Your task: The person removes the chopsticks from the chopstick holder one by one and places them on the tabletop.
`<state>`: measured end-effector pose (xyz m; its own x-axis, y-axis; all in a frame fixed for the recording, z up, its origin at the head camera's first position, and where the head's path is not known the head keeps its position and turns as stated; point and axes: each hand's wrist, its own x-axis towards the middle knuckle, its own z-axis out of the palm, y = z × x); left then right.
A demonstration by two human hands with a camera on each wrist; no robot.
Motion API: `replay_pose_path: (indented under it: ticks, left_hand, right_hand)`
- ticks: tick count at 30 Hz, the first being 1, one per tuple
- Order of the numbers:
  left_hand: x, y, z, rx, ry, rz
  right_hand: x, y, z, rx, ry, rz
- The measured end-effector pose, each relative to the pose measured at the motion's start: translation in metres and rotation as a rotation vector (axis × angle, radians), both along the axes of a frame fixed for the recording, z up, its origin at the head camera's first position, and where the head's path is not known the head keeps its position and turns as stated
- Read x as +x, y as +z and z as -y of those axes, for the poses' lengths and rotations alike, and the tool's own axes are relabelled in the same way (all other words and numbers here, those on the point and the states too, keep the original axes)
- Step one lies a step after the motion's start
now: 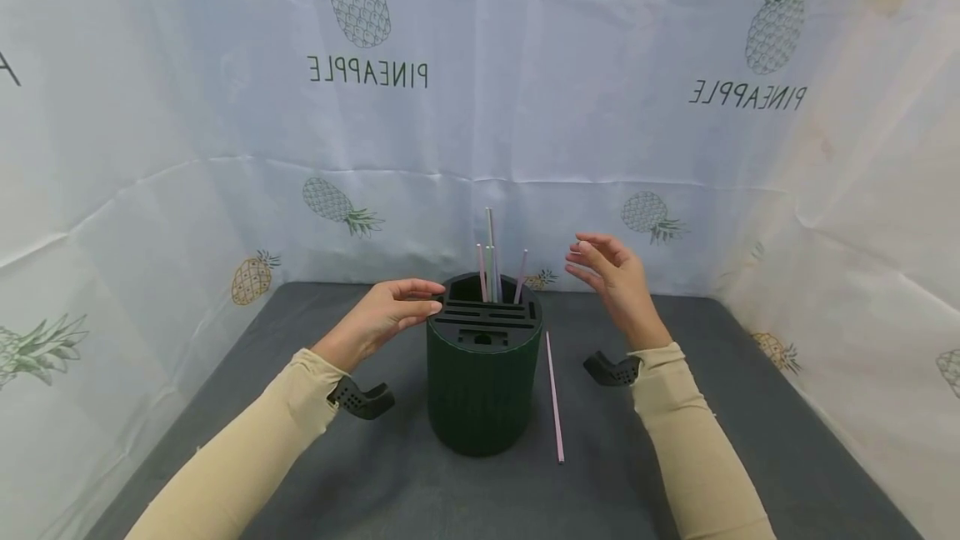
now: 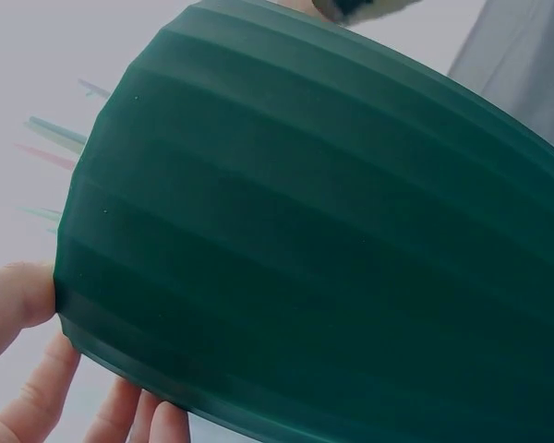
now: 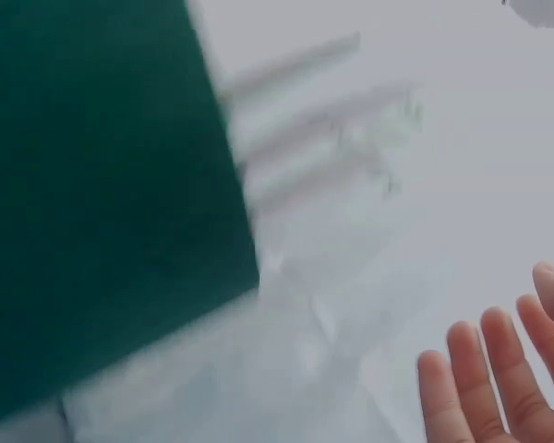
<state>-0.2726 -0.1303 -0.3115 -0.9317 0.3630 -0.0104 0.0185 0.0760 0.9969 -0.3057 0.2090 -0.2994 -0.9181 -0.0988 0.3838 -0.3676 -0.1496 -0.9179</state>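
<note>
A dark green ribbed utensil holder point(image 1: 483, 390) with a black slotted top point(image 1: 486, 319) stands upright in the middle of the table. Several thin straws point(image 1: 491, 261), pinkish and pale, rise from the open compartment at its back. My left hand point(image 1: 382, 315) holds the holder's left rim, with the thumb point(image 2: 18, 300) at the top edge and the fingers point(image 2: 115, 411) along the side. Raised in the air to the right of the holder, my right hand point(image 1: 611, 277) has relaxed, slightly bent fingers and nothing in it. A pink straw point(image 1: 555, 398) lies on the table between the holder and my right arm.
The dark grey table point(image 1: 360, 473) ends at a white curtain point(image 1: 525, 107) printed with pineapples, which hangs behind and on both sides. A black wrist camera mount point(image 1: 363, 398) sticks out below my left wrist, another mount point(image 1: 611, 369) below the right.
</note>
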Motion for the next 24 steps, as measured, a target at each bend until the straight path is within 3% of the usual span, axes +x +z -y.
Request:
replay_pose_path:
  ticks: [5,10,16,24]
  left_hand:
    - [0.0,0.0,0.0,0.003,-0.001,-0.002]
    - [-0.001,-0.001,0.001,0.002,-0.007,-0.006]
    - [-0.002,-0.002,0.001,-0.007,0.001,-0.006]
    - [-0.002,-0.002,0.001,-0.008,-0.001,-0.008]
  right_hand:
    - [0.017,0.011,0.022,-0.027,0.073,-0.101]
    - [0.022,0.005,0.036,0.078,0.123,-0.145]
    - [0.022,-0.001,0.046,0.193,0.123,-0.138]
    - [0.022,-0.001,0.05,0.244,0.147,-0.108]
